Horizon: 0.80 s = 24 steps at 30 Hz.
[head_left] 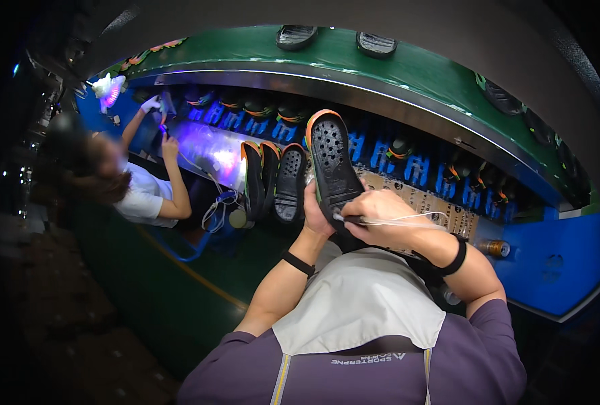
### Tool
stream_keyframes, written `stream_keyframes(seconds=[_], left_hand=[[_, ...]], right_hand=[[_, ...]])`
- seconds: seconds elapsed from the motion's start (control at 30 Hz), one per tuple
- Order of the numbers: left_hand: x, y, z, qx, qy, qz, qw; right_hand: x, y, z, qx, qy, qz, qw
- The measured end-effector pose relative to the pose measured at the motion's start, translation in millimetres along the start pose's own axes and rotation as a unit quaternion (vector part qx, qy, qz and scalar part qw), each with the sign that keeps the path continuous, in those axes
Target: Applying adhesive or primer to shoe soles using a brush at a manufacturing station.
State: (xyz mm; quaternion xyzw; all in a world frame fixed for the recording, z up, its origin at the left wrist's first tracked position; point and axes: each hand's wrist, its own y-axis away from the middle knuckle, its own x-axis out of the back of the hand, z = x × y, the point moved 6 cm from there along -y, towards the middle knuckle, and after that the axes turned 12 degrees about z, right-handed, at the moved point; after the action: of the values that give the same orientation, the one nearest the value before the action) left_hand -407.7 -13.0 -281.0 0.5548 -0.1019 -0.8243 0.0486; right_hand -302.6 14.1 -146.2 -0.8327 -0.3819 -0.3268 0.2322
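My left hand (317, 210) grips a black shoe sole (337, 165) by its lower edge. The sole is tilted up, its holed inner face toward me and an orange rim round the toe. A thin dark hand tool (355, 219) with a pale tip and a white cord is pinched in my right hand (384, 214). That tip is at the lower end of the sole; whether it touches cannot be told. Just left of my left hand stands another black sole (290, 183), with two more orange-edged soles (251, 177) beside it.
Beyond my hands runs a bench with a patterned cardboard strip (442, 206) and a row of blue holders (415, 170). Above is a green conveyor belt (435, 64) carrying soles. A co-worker (148, 192) works at the left under purple light. A can (494, 248) stands at the right.
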Motion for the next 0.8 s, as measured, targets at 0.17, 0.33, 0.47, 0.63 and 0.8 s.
stream_keyframes(seconds=[0.17,0.33,0.47,0.63,0.8], left_hand=[[-13.9,7.2,4.3,-0.014,0.058,0.027,0.998],[-36.4,25.1,2.3,-0.019,0.031,0.056,0.998],[-41.5,24.4,16.2,0.003,0.095,-0.004,0.995],[-60.4,31.1,21.9,-0.010,0.012,-0.072,0.997],[-48.6,31.9,29.4,-0.030,0.091,-0.021,0.995]], right_hand=[[59.4,-20.7,-7.4,0.058,-0.085,0.315,0.944],[58.6,-40.2,-18.7,0.159,-0.049,0.419,0.892],[50.9,-47.6,-18.3,0.199,-0.173,0.258,0.930],[59.1,-49.0,-14.6,0.152,-0.088,0.402,0.899],[45.0,-49.5,-33.8,0.239,-0.158,0.211,0.934]])
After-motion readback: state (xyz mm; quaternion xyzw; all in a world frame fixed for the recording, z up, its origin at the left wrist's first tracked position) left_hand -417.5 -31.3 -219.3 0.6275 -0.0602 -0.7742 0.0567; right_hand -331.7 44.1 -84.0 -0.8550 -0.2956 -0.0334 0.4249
